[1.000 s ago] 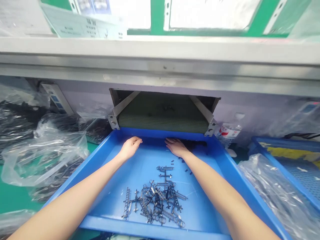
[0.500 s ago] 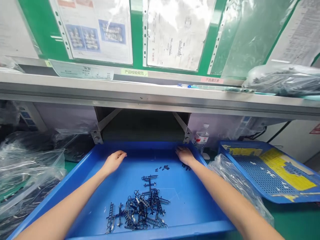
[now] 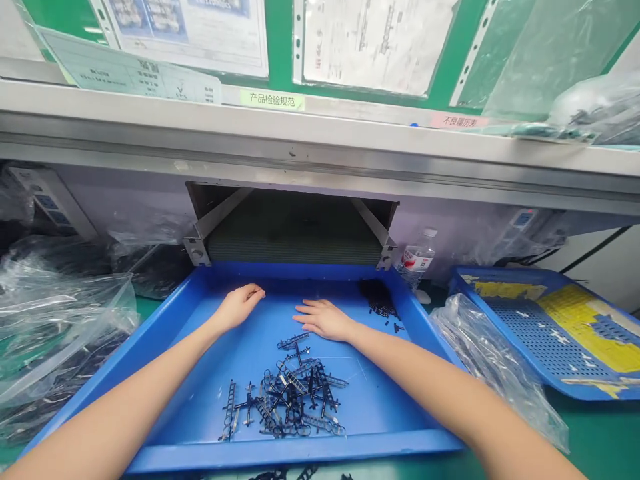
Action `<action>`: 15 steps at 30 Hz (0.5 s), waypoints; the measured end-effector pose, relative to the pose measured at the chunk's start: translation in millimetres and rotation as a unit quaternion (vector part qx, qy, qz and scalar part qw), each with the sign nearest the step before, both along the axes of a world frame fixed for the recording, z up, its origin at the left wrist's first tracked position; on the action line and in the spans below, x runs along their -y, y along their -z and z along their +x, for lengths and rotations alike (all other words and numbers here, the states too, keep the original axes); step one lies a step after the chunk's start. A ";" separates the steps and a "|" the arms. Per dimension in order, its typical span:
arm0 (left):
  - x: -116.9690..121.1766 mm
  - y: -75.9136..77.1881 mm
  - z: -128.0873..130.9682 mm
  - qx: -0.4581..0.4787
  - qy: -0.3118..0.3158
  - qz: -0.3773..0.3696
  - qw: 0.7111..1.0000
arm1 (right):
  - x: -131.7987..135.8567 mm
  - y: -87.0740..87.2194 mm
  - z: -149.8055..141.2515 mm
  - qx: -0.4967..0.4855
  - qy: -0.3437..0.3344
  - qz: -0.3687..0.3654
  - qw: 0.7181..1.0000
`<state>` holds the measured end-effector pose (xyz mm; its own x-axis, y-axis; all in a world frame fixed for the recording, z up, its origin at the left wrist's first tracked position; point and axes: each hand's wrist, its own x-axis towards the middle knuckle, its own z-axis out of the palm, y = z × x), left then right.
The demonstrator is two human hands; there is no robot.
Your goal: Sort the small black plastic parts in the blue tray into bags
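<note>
The left hand (image 3: 239, 308) is being held open above the floor of a blue plastic tray (image 3: 295, 457), its fingers lightly curled, and nothing is being gripped. The right hand (image 3: 325, 319) is being kept flat, open and empty, just behind a loose pile of black moulded plastic runners (image 3: 293, 393). That pile is being carried on the tray floor near the front rim, well apart from the left hand. Small black pieces (image 3: 383, 303) are being collected in the far right corner, just below the end of a conveyor belt (image 3: 295, 233).
</note>
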<state>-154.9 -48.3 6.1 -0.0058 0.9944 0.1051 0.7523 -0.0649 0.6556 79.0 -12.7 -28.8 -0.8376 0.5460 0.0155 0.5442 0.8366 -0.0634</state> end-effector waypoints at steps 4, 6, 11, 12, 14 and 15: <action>-0.6 -0.8 0.3 -0.003 0.004 -0.004 1.000 | -21.5 0.9 20.0 0.005 0.095 0.010 0.995; -0.1 -1.9 1.4 -0.004 0.006 -0.004 1.000 | -30.5 -1.4 40.2 0.013 0.151 0.024 0.988; -0.1 -2.2 3.9 -0.009 0.013 0.003 1.000 | -41.4 -10.3 82.4 0.030 0.269 0.063 0.961; -0.6 -1.7 4.1 -0.010 0.015 0.004 1.000 | -41.5 -11.6 83.7 0.030 0.283 0.068 0.956; -1.8 -0.4 4.5 -0.013 0.020 0.004 1.000 | -39.4 -12.5 75.2 0.029 0.290 0.071 0.954; -2.3 0.1 4.7 -0.015 0.021 0.003 1.000 | -37.2 -12.0 65.5 0.027 0.280 0.066 0.957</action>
